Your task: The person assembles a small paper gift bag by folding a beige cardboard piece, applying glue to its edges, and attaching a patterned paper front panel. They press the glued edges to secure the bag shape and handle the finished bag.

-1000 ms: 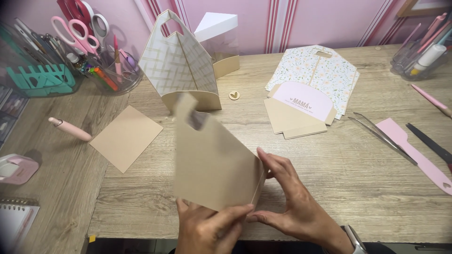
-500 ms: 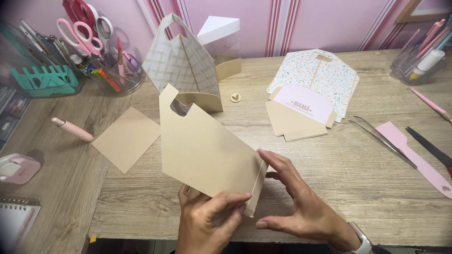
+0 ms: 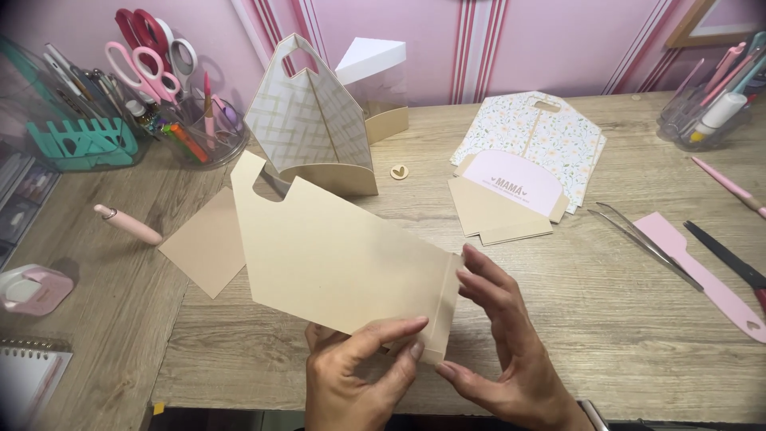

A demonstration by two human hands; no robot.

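Head view, centre frame: the left hand (image 3: 359,375) pinches the kraft card cutout (image 3: 335,259) by its lower edge above the surface (image 3: 622,335); the right hand (image 3: 499,343), fingers loose, touches its folded flap (image 3: 444,307). Uneven pressure could crease the panel or skew the fold.

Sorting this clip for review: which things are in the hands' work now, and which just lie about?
In hand:
left hand
right hand
tan card cutout

Lying about:
tan square
finished paper bag
floral cutout
pink pen
tweezers
scissors jar
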